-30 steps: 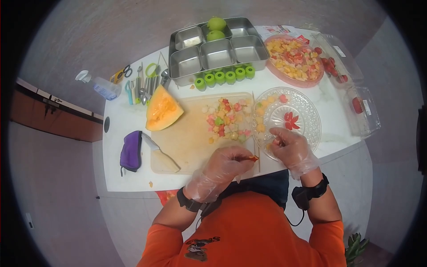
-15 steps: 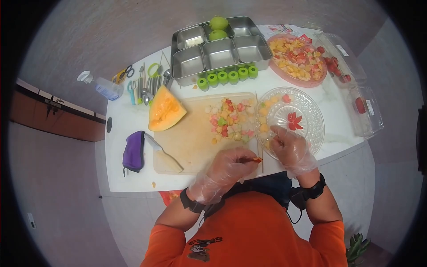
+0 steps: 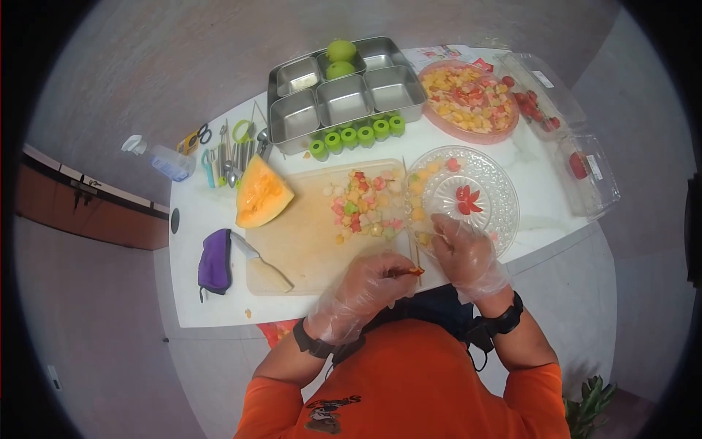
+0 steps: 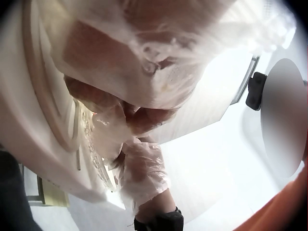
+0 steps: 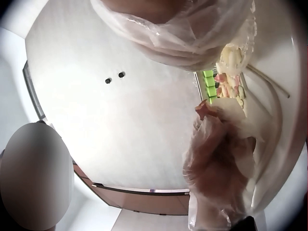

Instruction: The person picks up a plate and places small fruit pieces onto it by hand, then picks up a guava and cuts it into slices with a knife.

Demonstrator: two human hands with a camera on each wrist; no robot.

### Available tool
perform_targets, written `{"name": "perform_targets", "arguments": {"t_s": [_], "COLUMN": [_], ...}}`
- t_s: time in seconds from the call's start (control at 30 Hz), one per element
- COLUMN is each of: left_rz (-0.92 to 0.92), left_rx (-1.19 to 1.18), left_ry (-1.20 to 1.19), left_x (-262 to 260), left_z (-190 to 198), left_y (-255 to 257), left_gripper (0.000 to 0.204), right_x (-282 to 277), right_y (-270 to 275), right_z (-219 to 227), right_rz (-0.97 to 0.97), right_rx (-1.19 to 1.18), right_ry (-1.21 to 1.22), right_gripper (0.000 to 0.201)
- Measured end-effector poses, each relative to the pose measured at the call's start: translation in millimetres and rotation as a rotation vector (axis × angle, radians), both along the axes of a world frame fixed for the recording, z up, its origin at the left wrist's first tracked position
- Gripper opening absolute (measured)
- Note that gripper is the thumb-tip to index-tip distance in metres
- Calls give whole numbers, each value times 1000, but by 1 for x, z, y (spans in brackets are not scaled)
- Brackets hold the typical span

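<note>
My gloved left hand [image 3: 369, 287] pinches a small reddish-orange piece of fruit [image 5: 204, 109] between thumb and fingertips, above the cutting board's front right edge. My gloved right hand [image 3: 466, 256] is over the near left rim of the clear glass plate [image 3: 503, 192], fingers bent; I cannot tell whether a piece is in them. Red petal-like slices [image 3: 468, 200] lie fanned out at the plate's middle, with small yellow fruit pieces [image 3: 417, 201] along its left rim. A pile of small cut fruit shapes [image 3: 360, 203] covers the right side of the cutting board [image 3: 292, 241].
A melon wedge [image 3: 262, 194] and a knife [image 3: 265, 267] lie at the board's left, near a purple pouch [image 3: 215, 260]. Behind are a steel compartment tray [image 3: 296, 139], green-topped cutters [image 3: 349, 137] and a pink fruit platter [image 3: 468, 134]. Clear boxes [image 3: 589, 192] with red fruit stand right.
The head view has shifted a little, moving the whole table in it. Both hands keep nearly the same pose, the left one still pinching the reddish piece.
</note>
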State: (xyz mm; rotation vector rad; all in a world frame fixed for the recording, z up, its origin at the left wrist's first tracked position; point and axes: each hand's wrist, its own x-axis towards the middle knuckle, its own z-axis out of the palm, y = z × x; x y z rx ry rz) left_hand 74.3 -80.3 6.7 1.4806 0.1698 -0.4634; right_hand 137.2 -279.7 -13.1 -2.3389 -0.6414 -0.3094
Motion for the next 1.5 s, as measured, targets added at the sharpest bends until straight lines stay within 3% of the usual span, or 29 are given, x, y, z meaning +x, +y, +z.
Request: {"name": "perform_targets", "arguments": {"t_s": [0.07,0.2,0.27,0.3,0.37,0.4,0.47,0.83,0.9,1.03,1.33,1.5], "left_rz": [-1,-2,-41,-36,-87,-88,-138,-47,3,39,12,15], "left_rx": [53,133,123,125,377,377,500,522,494,551,545,554], "left_ry": [-16,-95,-94,-93,-573,-576,-804,-647,-591,-627,-648,-710], "left_x": [-2,-3,0,0,4,6,8,4,1,-3,-2,0], "left_z": [1,-1,3,-2,-11,-12,-11,-14,-20,-30,-26,-29], "left_y": [-1,-3,-7,-10,-17,-19,-24,-20,-14,-3,0,-1], "left_gripper": [9,9,10,10,13,13,15,12,12,11,9,9], "right_x": [-5,-16,-27,-32,-40,-42,-42,-27,-12,0,10,8], "right_y": [-4,-15,-19,-22,-29,-29,-28,-26,-29,-21,-14,-18], "right_z": [3,26,40,39,37,39,29,17,21,14,13,18], "right_rz": [4,-91,-165,-160,100,132,118,61,101,137,242,179], "right_rx": [31,132,266,268,247,209,205,348,58,-126,-142,-25], "right_ry": [-100,-60,177,179,332,276,267,356,58,44,143,162], "right_gripper": [32,30,28,28,27,25,21,12,12,6,8,10]}}
